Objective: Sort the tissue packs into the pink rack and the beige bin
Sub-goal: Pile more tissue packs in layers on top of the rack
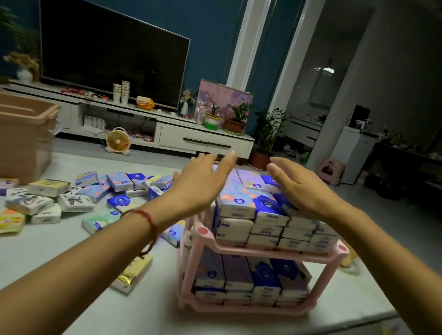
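Both flat and apart, left hand and right hand flank the stacked blue tissue packs atop the pink plastic two-tier rack, squaring up, with a loose pack probably next.

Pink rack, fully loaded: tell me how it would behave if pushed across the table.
Probably heavy: both tiers of the pink rack are packed with tissue packs. The top stack rises above its rim, so packs may slide off.

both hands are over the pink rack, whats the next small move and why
Probably reach the left hand to the loose packs on the table and pick one up. Both tiers of the pink rack look full, the right hand is open too, and those packs lie unsorted near the beige bin.
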The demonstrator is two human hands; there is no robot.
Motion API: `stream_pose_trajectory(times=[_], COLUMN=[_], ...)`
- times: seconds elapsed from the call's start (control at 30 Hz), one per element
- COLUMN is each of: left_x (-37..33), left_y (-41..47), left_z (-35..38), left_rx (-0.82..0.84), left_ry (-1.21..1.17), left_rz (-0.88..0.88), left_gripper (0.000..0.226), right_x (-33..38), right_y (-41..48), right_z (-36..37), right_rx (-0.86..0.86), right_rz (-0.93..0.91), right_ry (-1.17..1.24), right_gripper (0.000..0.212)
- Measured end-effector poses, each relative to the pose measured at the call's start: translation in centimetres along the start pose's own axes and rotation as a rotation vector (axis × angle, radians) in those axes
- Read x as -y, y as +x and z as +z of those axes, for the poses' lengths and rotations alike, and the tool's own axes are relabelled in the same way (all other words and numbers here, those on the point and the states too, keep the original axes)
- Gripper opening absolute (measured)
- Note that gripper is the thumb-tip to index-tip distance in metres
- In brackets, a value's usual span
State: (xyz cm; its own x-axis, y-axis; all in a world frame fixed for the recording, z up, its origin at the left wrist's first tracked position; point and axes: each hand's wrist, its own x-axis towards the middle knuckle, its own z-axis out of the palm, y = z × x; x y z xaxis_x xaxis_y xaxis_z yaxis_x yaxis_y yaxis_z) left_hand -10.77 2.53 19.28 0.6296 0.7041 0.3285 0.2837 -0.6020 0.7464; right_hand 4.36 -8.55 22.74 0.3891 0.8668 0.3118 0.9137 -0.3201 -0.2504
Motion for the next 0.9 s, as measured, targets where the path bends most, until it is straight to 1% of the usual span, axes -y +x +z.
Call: stream_pose_trajectory(times=[0.03, 0.07, 0.13, 0.23, 0.27, 0.3, 0.37, 0.43, 0.5, 0.53, 0.6, 0.63, 0.7, 0.73, 0.77, 0.83, 0.9], left_x=[1.6, 2.9, 6.4, 12.7, 14.7, 16.4, 18.8, 20.2, 20.9, 21.2, 21.0, 20.6, 19.5, 18.9, 18.5, 18.1, 18.4], left_y=[-1.2, -2.3, -4.6, -7.3, -8.2, -9.0, -10.0, -10.4, -10.7, -10.7, -10.6, -10.4, -10.1, -9.9, -9.9, -9.6, -9.0], left_z=[-1.2, -2.0, -3.3, -4.7, -5.0, -5.2, -5.9, -6.6, -7.2, -7.5, -7.7, -7.7, -7.4, -7.1, -6.8, -6.7, -7.1], left_rx=[-0.098, -0.163, -0.228, -0.248, -0.250, -0.243, -0.218, -0.189, -0.165, -0.149, -0.103, -0.073, -0.017, 0.017, 0.045, 0.077, 0.074], left_ry=[-0.069, -0.099, -0.126, -0.108, -0.078, -0.040, 0.027, 0.065, 0.158, 0.214, 0.358, 0.429, 0.496, 0.486, 0.461, 0.419, 0.414], left_rz=[0.016, 0.017, -0.078, -0.288, -0.345, -0.383, -0.407, -0.407, -0.387, -0.375, -0.337, -0.312, -0.248, -0.217, -0.193, -0.174, -0.180], left_gripper=[0.062, 0.053, 0.041, 0.026, 0.024, 0.024, 0.025, 0.026, 0.028, 0.030, 0.033, 0.034, 0.036, 0.035, 0.035, 0.035, 0.037], right_x=[1.6, 3.0, 6.5, 12.0, 13.6, 14.9, 17.0, 18.2, 18.9, 19.2, 19.3, 19.1, 18.1, 17.5, 16.8, 15.7, 15.5], right_y=[-0.3, -1.0, -2.3, -2.9, -2.8, -2.6, -1.6, 0.0, 2.0, 3.2, 6.0, 7.6, 11.1, 12.6, 13.9, 15.4, 15.6], right_z=[0.1, 0.2, 1.5, 5.8, 7.7, 9.7, 14.0, 18.3, 21.7, 23.0, 24.9, 25.5, 26.2, 26.4, 26.6, 26.9, 27.0], right_rx=[-0.076, -0.134, -0.182, -0.118, -0.078, -0.031, 0.080, 0.208, 0.279, 0.288, 0.246, 0.179, 0.000, -0.045, -0.035, 0.073, 0.133], right_rz=[-0.065, -0.134, -0.310, -0.556, -0.602, -0.609, -0.540, -0.425, -0.323, -0.282, -0.202, -0.163, -0.082, -0.035, 0.015, 0.095, 0.126], right_ry=[0.036, 0.068, 0.121, 0.188, 0.206, 0.225, 0.255, 0.238, 0.206, 0.205, 0.212, 0.192, 0.065, -0.028, -0.122, -0.268, -0.343], right_gripper=[0.048, 0.045, 0.037, 0.028, 0.027, 0.027, 0.026, 0.030, 0.037, 0.041, 0.049, 0.051, 0.054, 0.055, 0.055, 0.051, 0.044])
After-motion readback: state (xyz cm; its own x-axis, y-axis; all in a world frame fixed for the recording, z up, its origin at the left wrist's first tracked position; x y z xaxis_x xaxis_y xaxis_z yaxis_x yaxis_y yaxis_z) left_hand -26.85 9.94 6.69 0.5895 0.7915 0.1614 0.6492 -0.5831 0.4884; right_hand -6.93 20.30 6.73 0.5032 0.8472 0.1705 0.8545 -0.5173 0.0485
